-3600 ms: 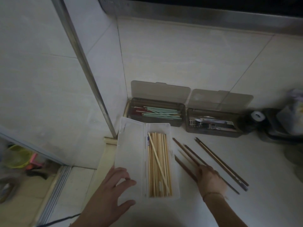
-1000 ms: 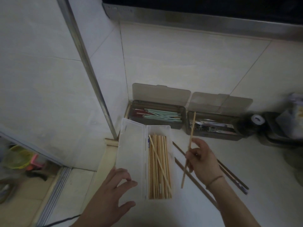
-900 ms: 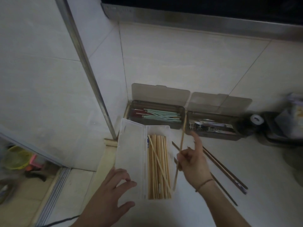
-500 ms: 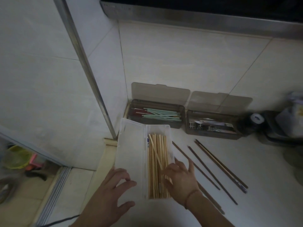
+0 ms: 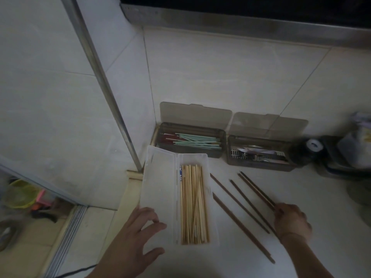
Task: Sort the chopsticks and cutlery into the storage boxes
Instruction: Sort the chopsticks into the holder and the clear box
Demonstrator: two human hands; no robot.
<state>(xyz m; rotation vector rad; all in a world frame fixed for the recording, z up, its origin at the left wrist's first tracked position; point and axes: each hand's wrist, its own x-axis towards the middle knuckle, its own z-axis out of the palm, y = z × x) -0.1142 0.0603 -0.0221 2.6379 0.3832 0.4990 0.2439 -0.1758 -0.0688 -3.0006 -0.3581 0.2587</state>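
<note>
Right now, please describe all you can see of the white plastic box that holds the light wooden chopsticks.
The white plastic box is long, rectangular and translucent. It lies open on the pale counter, its hinged lid folded flat to the left. The tray is filled with light wooden chopsticks lying lengthwise, one with blue print at its far end. The left hand rests on the lid's near end. Dark brown chopsticks lie to its right, apart from it.
</note>
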